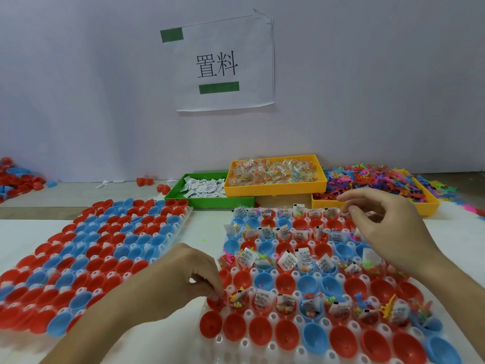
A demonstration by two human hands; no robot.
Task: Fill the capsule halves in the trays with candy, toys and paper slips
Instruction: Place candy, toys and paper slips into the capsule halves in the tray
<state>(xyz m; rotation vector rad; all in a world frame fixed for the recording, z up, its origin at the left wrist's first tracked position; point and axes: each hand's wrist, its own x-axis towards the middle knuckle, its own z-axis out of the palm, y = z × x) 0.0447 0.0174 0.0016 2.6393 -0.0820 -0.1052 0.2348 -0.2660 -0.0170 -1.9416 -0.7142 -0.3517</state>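
A pale tabletop [204,232] runs back to a plain light wall [78,88], where a white paper sign [223,64] with 2 black characters is stuck up with 2 strips of green tape. At 5 o'clock in the view lies the white tray on the right [273,317], its red and blue capsule halves alternating in rows; some rows hold paper slips, candy packets and small toys, others are bare cups. At 8 o'clock is the left tray [168,239], packed with bare red and blue halves. Behind the trays, around 12 o'clock on the table, sit a green bin of paper slips [210,202], a yellow bin of candy packets [275,190] stacked partly over it, and at 2 o'clock a second yellow bin heaped with coloured toys [430,203], some spilling onto the table. Loose red and blue capsule halves [18,177] are piled at 9 o'clock by the wall. The left hand [181,279] reaches down with curled fingers, fingertips at a red capsule half [216,302] on the right tray's left edge; what it pinches, I cannot tell. The right hand [388,222] hovers over the tray's far rows, fingers loosely bent, holding nothing visible
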